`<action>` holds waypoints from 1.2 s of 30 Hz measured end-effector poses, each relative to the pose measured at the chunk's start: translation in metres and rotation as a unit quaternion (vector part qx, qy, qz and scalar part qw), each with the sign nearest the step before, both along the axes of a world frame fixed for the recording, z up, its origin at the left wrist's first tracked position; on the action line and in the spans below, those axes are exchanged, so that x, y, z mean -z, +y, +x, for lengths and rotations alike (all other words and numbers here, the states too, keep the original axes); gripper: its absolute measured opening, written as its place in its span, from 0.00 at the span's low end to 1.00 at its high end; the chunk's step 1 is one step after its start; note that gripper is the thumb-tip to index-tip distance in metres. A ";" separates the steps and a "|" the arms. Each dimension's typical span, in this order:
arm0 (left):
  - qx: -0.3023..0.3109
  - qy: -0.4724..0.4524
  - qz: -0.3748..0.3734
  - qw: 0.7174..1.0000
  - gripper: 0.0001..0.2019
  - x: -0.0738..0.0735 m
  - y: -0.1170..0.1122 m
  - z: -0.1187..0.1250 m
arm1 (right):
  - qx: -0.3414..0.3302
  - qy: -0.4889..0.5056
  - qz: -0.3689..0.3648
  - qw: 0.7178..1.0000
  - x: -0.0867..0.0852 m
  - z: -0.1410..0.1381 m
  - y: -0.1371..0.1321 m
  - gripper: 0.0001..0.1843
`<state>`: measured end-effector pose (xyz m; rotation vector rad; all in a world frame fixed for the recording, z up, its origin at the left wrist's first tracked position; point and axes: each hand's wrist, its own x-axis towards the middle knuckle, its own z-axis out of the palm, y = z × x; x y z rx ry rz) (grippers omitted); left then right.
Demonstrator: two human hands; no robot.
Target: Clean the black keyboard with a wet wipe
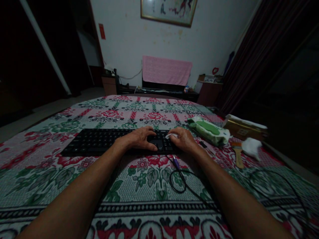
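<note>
A black keyboard (94,141) lies flat across the patterned bedspread (154,109). My left hand (139,137) rests over the keyboard right of its middle, thumb and fingers apart. At the keyboard's right end, the fingers of my right hand (183,139) are closed on a small white cotton swab or wipe, its white tip (170,135) showing above the keys. I cannot make out exactly which it is. A black cable (185,186) with a purple connector (176,162) runs in a loop on the bedspread in front of my right hand.
Right of the keyboard lie a green-and-white wipes pack (209,130), a flat wooden-handled brush (238,156), a crumpled white tissue (251,148) and a golden tissue box (245,127). A pink cloth (166,70) hangs over a dark screen by the far wall.
</note>
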<state>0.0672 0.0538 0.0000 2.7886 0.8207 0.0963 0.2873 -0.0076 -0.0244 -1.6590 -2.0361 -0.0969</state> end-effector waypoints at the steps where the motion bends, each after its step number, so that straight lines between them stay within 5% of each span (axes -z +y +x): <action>1: -0.001 -0.001 0.001 1.000 0.36 0.001 0.000 0.000 | -0.011 -0.003 -0.004 1.000 0.000 0.000 0.000 0.11; 21: -0.006 0.005 -0.003 1.000 0.36 0.001 0.001 -0.001 | 0.025 0.002 0.025 0.999 0.006 -0.009 0.006 0.11; 29: -0.098 0.107 -0.014 0.989 0.56 -0.012 -0.009 -0.006 | 0.020 0.005 0.029 0.999 0.008 -0.007 0.007 0.11; 36: -0.109 0.131 0.001 0.985 0.56 -0.005 -0.004 -0.013 | 0.023 0.006 0.024 0.999 0.008 -0.005 0.009 0.11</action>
